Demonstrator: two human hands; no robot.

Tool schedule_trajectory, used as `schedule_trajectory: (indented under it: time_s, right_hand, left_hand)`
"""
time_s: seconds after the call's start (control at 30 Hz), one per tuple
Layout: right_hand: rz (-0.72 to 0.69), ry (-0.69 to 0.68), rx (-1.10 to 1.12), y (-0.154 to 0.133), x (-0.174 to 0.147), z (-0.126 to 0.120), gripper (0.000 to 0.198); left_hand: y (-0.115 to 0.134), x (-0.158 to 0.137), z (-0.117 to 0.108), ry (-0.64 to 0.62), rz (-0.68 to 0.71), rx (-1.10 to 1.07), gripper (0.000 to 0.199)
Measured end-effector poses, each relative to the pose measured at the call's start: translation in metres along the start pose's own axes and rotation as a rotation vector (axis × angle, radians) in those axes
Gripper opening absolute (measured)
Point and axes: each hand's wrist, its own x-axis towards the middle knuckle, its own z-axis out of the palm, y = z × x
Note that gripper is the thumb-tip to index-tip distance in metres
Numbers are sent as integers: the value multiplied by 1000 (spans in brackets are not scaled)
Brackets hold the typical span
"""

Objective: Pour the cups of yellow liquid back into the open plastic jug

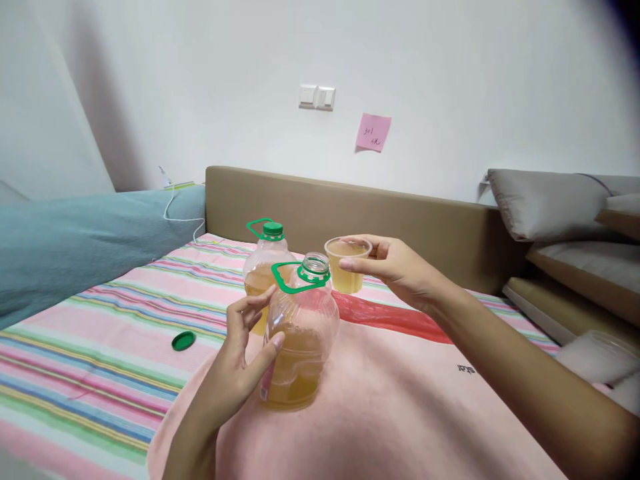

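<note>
My right hand [383, 257] grips a clear plastic cup [353, 280] of pale yellow liquid by its rim and side, a little to the right of an open bottle's neck. That clear plastic bottle [300, 360] stands upright without a cap, roughly half full of amber liquid, with a green ring handle [290, 280] at its neck. My left hand [247, 343] is curled round the bottle's left side, thumb in front. Behind it stands a second bottle [257, 273] with its green cap on, partly hidden. A loose green cap [183, 341] lies on the striped cloth to the left.
A pink cloth [400, 400] lies over the striped bedding [125, 333], with a red plastic bag [390, 317] behind the bottles. Stacked cushions [580, 267] and clear plastic cups [597, 357] are at right. A brown headboard [350, 213] borders the back.
</note>
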Motion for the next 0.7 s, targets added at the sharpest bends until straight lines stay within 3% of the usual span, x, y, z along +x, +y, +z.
schedule_trajectory:
  time_s: [0.7]
  right_hand:
    - [40, 43, -134, -12, 3, -1, 50]
  left_hand:
    - [2, -2, 0, -1, -8, 32, 44]
